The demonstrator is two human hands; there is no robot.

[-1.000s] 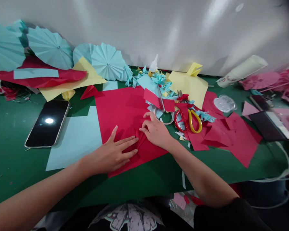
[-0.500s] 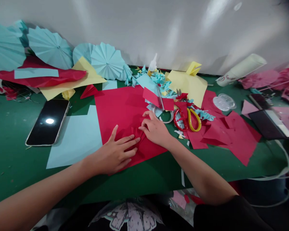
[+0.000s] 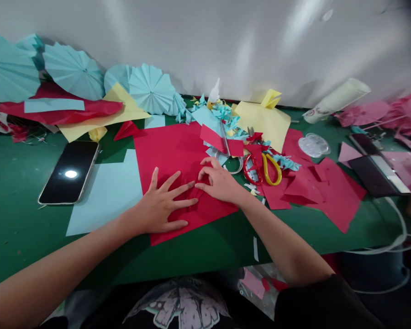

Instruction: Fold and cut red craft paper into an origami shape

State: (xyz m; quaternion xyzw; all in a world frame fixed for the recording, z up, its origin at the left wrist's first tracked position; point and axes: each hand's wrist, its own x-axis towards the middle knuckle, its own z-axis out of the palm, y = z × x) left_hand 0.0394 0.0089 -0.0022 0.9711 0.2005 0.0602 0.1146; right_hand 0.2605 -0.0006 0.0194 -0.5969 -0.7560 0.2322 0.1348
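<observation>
My left hand (image 3: 162,201) lies flat on a large red paper sheet (image 3: 164,148), its fingers spread wide. My right hand (image 3: 219,183) has thumb and forefinger pinched at the edge of a small folded red paper piece (image 3: 193,197). That piece rests on the sheet between both hands, and its outline is hard to tell against the same red. The left fingertips touch it or lie very close to it. Right of the hands, white-handled scissors (image 3: 239,168) point away, partly under a red strip (image 3: 222,141).
A phone (image 3: 68,173) and a light blue sheet (image 3: 104,196) lie on the left. Pleated blue paper rosettes (image 3: 152,91) lean along the wall. Red-and-yellow-handled scissors (image 3: 273,170), red offcuts (image 3: 339,194) and a clear lid (image 3: 314,145) are on the right.
My left hand has shifted slightly left and its fingers have fanned out wider. The right hand keeps its pinch in nearly the same spot. The view has shifted a little.
</observation>
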